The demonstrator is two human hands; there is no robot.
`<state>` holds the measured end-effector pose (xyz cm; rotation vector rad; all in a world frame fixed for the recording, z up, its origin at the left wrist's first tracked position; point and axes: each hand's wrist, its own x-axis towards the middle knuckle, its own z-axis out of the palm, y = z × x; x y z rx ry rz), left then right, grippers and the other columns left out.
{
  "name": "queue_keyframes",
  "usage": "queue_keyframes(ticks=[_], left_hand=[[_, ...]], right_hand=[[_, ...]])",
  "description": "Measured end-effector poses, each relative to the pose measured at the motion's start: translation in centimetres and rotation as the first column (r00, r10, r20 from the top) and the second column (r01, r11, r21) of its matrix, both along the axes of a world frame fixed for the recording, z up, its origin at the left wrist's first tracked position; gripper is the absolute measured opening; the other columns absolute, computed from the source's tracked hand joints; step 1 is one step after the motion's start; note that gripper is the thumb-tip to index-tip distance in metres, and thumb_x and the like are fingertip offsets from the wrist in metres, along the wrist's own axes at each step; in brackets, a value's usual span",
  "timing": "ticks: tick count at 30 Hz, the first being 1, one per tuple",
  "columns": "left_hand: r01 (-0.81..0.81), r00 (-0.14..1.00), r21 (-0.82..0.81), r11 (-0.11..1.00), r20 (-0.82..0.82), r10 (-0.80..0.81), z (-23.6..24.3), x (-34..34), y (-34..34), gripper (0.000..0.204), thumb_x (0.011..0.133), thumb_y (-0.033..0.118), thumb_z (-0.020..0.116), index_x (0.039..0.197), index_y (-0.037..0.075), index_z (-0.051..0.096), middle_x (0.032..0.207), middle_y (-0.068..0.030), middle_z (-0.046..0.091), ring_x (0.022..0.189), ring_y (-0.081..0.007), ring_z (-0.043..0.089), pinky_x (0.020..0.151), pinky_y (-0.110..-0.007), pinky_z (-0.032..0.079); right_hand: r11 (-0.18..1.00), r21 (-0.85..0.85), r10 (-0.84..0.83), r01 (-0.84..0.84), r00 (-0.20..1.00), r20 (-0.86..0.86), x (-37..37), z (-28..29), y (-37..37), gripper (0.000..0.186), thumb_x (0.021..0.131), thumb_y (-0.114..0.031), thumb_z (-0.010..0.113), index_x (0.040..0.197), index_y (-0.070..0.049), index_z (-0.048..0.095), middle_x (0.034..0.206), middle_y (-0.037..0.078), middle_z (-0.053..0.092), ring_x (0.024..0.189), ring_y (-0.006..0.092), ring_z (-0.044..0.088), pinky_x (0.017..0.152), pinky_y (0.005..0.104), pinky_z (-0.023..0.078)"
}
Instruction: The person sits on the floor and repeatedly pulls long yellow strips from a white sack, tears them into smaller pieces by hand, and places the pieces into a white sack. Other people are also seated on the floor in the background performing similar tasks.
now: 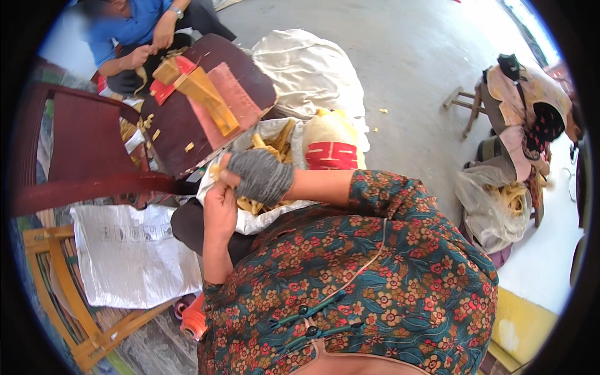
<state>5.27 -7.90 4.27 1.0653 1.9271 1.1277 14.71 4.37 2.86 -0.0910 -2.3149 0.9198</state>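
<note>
My left hand (220, 203) is raised over an open white sack (245, 219) of yellowish, dried-looking strips (282, 139), its fingers closed on a small pale yellow piece (215, 170). My right hand (253, 178), in a grey knit half-glove with bare fingertips, pinches at that piece right beside the left. The piece is small and partly hidden by my fingers. Just right of the sack lies a yellow bundle (328, 131) with a red printed band.
A co-worker in blue (128, 28) holds something small over a dark board (162, 144) bearing wooden blocks (209, 100). A red-brown chair (81, 156) and white sacking (131, 262) lie left. White cloth (306, 69) is behind. Another person (519, 106) sits right beside a plastic bag (490, 206).
</note>
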Motion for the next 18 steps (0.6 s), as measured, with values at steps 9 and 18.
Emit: queue_keyframes(ticks=[9,18], left_hand=[[0.010,0.866,0.600,0.800,-0.405,0.292,4.0,0.8,0.8,0.021,0.089,0.001,0.041,0.104,0.000,0.054,0.099,-0.0117,0.055,0.093,-0.0224,0.055,0.084,-0.030,0.042],[-0.229,0.872,0.470,0.852,0.488,-0.035,2.3,-0.1,-0.1,0.009,0.089,0.006,0.051,0.097,0.001,0.054,0.089,-0.0019,0.057,0.081,-0.0074,0.053,0.074,-0.021,0.043]], right_hand=[[-0.312,-0.943,0.440,-0.118,0.861,-0.254,0.1,4.3,-0.9,0.022,0.082,-0.026,0.062,0.085,-0.010,0.047,0.062,0.000,0.048,0.043,0.0093,0.044,0.040,0.0222,0.035],[0.994,-0.021,0.108,-0.107,0.922,0.373,2.4,7.4,0.3,0.027,0.087,-0.030,0.050,0.092,-0.004,0.052,0.074,0.014,0.057,0.073,0.0319,0.058,0.067,0.0399,0.045]])
